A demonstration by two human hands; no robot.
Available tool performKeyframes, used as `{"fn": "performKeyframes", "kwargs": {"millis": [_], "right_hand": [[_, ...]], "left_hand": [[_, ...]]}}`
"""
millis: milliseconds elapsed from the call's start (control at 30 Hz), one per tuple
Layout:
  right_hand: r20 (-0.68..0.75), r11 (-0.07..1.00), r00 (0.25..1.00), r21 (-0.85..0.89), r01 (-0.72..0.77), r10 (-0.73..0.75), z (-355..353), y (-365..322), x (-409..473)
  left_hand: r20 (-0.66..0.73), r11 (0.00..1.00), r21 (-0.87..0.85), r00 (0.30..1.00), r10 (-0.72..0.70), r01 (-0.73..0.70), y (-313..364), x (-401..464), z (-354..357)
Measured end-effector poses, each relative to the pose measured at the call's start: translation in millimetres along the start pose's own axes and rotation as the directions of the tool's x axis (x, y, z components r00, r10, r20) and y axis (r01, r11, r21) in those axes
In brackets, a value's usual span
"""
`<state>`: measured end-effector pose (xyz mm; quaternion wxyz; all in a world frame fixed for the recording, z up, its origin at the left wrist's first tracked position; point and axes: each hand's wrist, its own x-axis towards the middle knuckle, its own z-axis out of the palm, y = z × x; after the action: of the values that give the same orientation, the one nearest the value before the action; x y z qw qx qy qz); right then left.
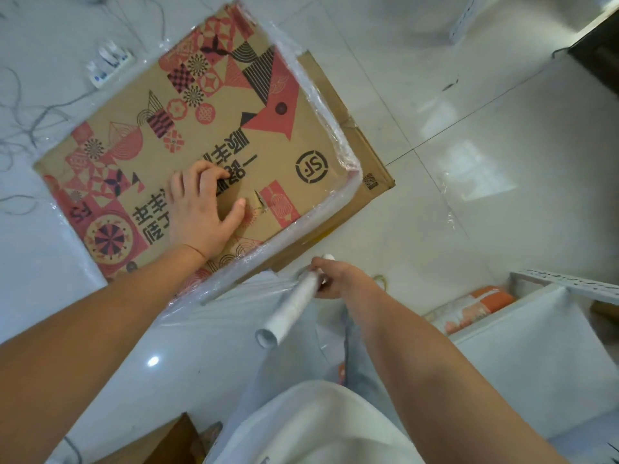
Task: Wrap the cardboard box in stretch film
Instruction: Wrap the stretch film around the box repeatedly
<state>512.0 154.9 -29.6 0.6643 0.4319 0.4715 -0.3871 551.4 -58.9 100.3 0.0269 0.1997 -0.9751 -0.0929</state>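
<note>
A big cardboard box (214, 135) with red and black patterns stands on the white tile floor (485, 195). Clear film (338, 152) already bunches along its edges. The left hand (201, 212) rests on the top of the box with fingers bent and spread, holding nothing. The right hand (338, 277) grips the film roll (294, 306) just beside the near corner of the box. A sheet of film stretches from the roll to the box.
</note>
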Motion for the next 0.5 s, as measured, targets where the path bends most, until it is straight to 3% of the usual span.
{"fn": "performKeyframes", "kwargs": {"millis": [100, 333, 500], "right_hand": [[-0.026, 0.982, 0.999, 0.187, -0.039, 0.044, 0, -4, 6], [0.07, 0.995, 0.997, -0.1, -0.014, 0.021, 5, -13, -3], [0.061, 0.987, 0.997, -0.154, -0.036, 0.046, -20, -25, -11]], "left_hand": [[0.001, 1.0, 0.001, 1.0, -0.016, 0.016, 0, 0, 0], [0.0, 1.0, 0.012, 1.0, -0.028, 0.028, 0, 1, 0], [-0.003, 0.999, 0.017, 0.999, -0.033, 0.033, 0, 1, -1]]}}
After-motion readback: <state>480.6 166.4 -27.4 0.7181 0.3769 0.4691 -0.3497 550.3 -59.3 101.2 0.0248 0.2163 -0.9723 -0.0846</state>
